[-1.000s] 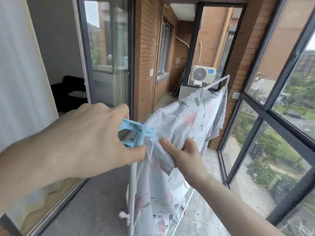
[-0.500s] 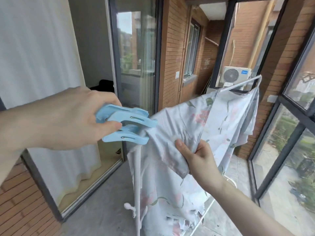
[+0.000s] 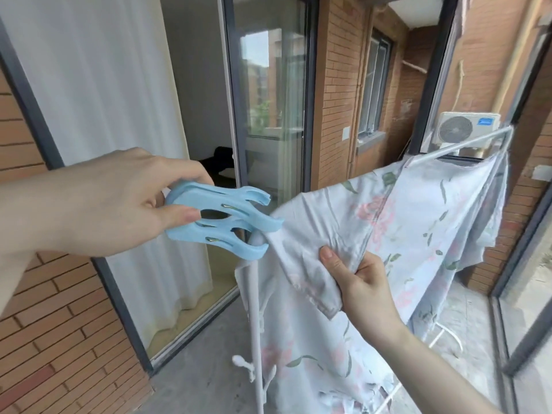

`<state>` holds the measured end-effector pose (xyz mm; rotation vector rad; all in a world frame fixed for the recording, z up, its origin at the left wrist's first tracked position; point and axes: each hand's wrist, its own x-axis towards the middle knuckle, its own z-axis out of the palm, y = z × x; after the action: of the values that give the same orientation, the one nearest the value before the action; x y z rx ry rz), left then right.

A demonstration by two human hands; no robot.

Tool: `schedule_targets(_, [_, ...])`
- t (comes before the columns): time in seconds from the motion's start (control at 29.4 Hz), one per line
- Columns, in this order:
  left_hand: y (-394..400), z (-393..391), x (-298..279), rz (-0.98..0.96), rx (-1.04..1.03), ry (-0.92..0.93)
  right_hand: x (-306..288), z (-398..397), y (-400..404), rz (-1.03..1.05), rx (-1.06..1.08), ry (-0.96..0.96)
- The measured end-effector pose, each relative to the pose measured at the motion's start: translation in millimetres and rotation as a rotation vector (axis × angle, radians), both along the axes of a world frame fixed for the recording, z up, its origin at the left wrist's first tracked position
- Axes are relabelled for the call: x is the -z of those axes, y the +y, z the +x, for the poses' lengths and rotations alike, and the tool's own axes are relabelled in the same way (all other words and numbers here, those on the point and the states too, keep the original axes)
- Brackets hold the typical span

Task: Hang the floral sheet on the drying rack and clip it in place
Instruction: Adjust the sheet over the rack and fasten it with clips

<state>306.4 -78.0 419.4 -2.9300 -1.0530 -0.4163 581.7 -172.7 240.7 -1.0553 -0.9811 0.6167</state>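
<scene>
A person's left hand (image 3: 119,201) grips two large blue plastic clothes pegs (image 3: 221,218) just left of the white drying rack's (image 3: 257,318) near corner. Right of the pegs, the right hand (image 3: 355,282) pinches a fold of the floral sheet (image 3: 403,222), already draped over the rack's top rail. Clipping appears under way; next, a peg's jaws likely need spreading over sheet and rail.

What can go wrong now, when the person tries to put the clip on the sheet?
The left hand holds two blue clips together, so one may fall. The right hand pinches only a fold of the sheet; its grip could slip, and the bunched cloth at the rack corner may be too thick for the clip.
</scene>
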Motion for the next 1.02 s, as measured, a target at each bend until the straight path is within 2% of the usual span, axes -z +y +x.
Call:
schedule_targets(0.1, [6,-1,-3,-0.039,-0.008,-0.061,0,3,-2,0.006,0.013,-0.041])
schedule_targets(0.31, [-3,20,1,-0.09,-0.046,-0.056,-5,13,0,0.016,-0.03,-0.104])
schedule_targets(0.51, [-29,42,-3,0.002,-0.21,-0.151,-12,30,0,0.002,-0.162,-0.132])
schedule_targets(0.75, [-92,79,26,0.114,-0.451,-0.214,-30,58,-26,-0.056,-0.367,-0.209])
schedule_targets(0.85, [-108,80,26,0.119,-0.491,-0.259,-31,59,-31,0.039,-0.373,-0.213])
schedule_targets(0.92, [-116,85,24,0.113,-0.5,-0.252,-23,63,-34,0.116,-0.374,-0.223])
schedule_targets(1.02, [-130,89,21,0.128,-0.534,-0.211,11,65,-41,0.114,-0.372,-0.298])
